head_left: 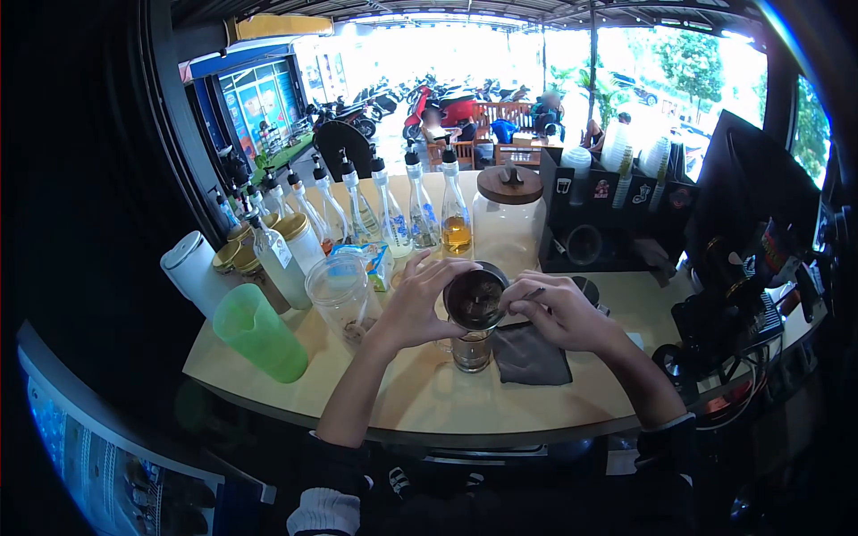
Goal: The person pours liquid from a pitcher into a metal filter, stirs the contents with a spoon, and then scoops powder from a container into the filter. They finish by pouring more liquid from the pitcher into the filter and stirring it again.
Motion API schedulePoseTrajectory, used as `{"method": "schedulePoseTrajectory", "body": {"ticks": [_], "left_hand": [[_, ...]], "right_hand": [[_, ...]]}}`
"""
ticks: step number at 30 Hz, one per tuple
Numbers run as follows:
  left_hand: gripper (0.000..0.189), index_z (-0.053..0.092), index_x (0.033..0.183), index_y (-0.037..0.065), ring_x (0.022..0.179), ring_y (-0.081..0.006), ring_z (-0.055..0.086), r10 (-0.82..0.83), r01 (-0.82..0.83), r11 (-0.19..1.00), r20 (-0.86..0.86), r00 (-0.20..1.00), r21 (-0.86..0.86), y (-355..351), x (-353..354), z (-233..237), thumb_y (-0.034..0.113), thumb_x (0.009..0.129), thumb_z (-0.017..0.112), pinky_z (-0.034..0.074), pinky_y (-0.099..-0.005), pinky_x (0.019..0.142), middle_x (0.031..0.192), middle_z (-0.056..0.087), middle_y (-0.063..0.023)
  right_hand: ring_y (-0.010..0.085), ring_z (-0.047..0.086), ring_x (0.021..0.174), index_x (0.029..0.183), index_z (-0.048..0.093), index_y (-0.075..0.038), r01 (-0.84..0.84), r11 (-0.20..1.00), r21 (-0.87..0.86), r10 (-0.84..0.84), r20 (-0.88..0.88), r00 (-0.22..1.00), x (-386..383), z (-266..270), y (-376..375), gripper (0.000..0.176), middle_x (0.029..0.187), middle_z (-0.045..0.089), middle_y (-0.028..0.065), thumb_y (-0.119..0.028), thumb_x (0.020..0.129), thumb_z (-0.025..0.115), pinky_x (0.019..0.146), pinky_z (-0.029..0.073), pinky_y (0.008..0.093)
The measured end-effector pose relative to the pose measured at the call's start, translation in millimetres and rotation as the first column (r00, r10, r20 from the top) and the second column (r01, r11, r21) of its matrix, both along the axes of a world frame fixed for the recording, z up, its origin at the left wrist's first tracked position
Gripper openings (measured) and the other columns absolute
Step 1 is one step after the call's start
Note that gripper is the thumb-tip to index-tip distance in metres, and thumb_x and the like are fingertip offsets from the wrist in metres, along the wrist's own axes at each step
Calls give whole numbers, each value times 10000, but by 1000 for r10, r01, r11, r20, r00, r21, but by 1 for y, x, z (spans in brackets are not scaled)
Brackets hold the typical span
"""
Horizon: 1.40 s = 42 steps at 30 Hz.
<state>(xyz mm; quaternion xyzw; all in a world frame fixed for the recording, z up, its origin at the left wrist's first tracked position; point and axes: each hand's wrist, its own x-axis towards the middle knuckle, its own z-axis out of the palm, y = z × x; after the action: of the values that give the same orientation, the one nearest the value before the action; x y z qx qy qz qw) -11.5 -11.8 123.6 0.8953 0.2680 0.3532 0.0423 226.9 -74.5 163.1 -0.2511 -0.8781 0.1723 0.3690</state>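
Dark round vessel [474, 302] held up above the counter [420, 397], its mouth turned toward the head camera. It is clasped by the left hand [418, 302] from its left side, fingers curled over the upper rim and thumb set low along the wall. Vessel seen between the two hands, close against both.

Thin dark utensil [534, 293] pinched between thumb and fingers of the right hand [561, 311], at the vessel's right rim; its lower end cannot be made out. Contents of the vessel dark, not identifiable.

Glass mug [472, 354] seen directly below the vessel, standing upright on the counter; whether the two are touching cannot be told. Folded dark cloth [533, 355] laid just right of the mug, beneath the right hand. Clear jar [338, 290] placed near the left forearm; green pitcher [259, 335] noted farther left.
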Motion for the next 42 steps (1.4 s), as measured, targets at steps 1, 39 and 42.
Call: {"method": "schedulePoseTrajectory", "body": {"ticks": [1, 39, 42], "left_hand": [[827, 517, 1259, 162, 1147, -216, 564, -1, 1, 1000, -1, 1000, 1, -1, 1, 1, 317, 518, 851, 217, -510, 1117, 1202, 608, -28], [752, 523, 1228, 186, 1128, -214, 566, 63, -56, 985, -41, 997, 164, -14, 2, 5, 361, 568, 839, 241, -513, 1106, 1184, 596, -31], [752, 523, 1228, 186, 1128, -212, 566, 61, -53, 986, -46, 997, 157, -13, 1, 6, 361, 569, 840, 240, -512, 1107, 1185, 596, -28]], "right_hand": [[286, 620, 831, 953, 587, 7, 1, 1000, 1, -1, -1, 1000, 1, 0, 2, 99, 885, 611, 143, -28, 879, 530, 747, 486, 375], [198, 639, 692, 949, 574, 18, 62, 996, -68, -70, -123, 990, -5, 8, 19, 132, 750, 623, 115, -82, 939, 489, 658, 492, 315], [202, 634, 686, 947, 580, 21, 27, 997, -75, -36, -124, 992, -5, 7, 19, 134, 768, 623, 125, -81, 934, 496, 653, 489, 320]]}}
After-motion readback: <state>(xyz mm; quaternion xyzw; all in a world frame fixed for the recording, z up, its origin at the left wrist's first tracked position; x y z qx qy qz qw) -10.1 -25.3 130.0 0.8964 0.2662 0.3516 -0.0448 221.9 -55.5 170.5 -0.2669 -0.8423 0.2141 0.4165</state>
